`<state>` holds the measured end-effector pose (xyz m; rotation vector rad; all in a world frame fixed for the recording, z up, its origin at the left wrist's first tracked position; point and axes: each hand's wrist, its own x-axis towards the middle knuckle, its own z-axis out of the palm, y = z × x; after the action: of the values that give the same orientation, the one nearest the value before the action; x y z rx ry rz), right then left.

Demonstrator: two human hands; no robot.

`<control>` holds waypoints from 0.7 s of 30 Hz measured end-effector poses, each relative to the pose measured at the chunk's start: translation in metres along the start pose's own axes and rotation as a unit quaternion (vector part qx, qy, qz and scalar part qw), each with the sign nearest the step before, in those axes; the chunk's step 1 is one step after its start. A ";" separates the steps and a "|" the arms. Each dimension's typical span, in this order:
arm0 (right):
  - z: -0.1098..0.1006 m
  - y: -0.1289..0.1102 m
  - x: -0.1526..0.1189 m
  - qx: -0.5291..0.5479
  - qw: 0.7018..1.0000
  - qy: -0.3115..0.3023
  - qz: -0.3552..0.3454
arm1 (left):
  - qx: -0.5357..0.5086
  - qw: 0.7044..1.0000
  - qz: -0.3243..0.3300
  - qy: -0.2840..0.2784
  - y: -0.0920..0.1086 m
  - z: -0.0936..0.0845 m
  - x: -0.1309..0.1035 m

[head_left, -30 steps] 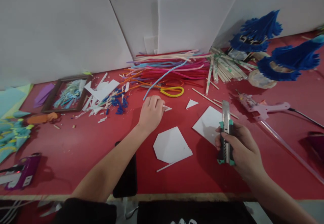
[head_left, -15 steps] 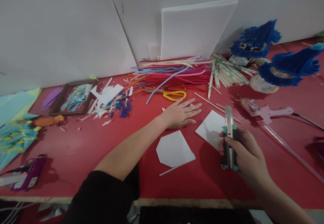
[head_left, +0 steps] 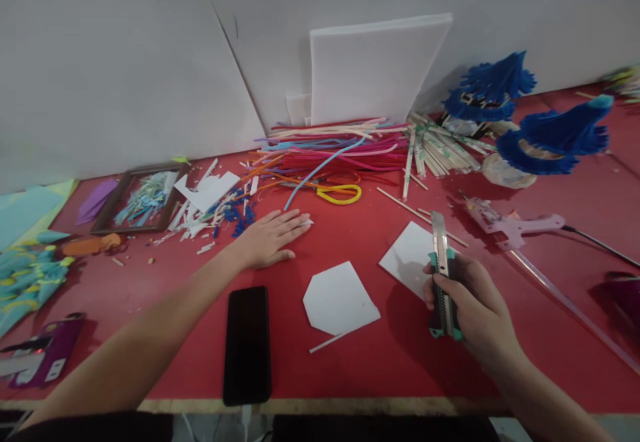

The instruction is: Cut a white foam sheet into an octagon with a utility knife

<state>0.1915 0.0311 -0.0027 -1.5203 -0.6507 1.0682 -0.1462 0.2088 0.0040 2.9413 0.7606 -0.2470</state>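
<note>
My left hand (head_left: 270, 239) lies flat on the red table, fingers spread, with a small white scrap (head_left: 307, 223) at its fingertips. In my right hand (head_left: 475, 302) is a green and black box cutter (head_left: 443, 282), its blade end pointing away from me. Under and left of the cutter lies a white square card (head_left: 409, 255). A many-sided white card (head_left: 340, 299) rests between my hands, a thin white strip (head_left: 327, 343) touching its lower edge.
A black phone (head_left: 247, 345) lies near the front edge. Yellow-handled scissors (head_left: 340, 194), pipe cleaners (head_left: 350, 152) and wooden sticks (head_left: 440, 149) are at the back. On the right are a glue gun (head_left: 515, 224) and blue fringed pieces (head_left: 555, 139); paper scraps (head_left: 207, 192) lie left.
My left hand has slid left across the table with a small white scrap at its fingers, uncovering the phone. My right hand still holds the box cutter.
</note>
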 end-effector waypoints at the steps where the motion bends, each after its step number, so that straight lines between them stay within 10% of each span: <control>1: 0.000 -0.001 0.000 0.000 1.000 0.000 0.002 | 0.005 1.000 -0.013 0.001 -0.006 -0.001 -0.008; 11: -0.001 -0.006 -0.001 -0.024 0.999 -0.006 0.020 | 0.035 0.983 -0.146 0.109 -0.003 -0.016 -0.034; 21: 0.000 -0.003 -0.024 -0.134 0.981 -0.139 0.022 | -0.032 0.982 -0.055 0.179 0.158 -0.003 -0.010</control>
<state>0.1818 0.0111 0.0066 -1.6343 -0.9899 1.2804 -0.0778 0.0669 0.0162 2.9208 0.9523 0.3040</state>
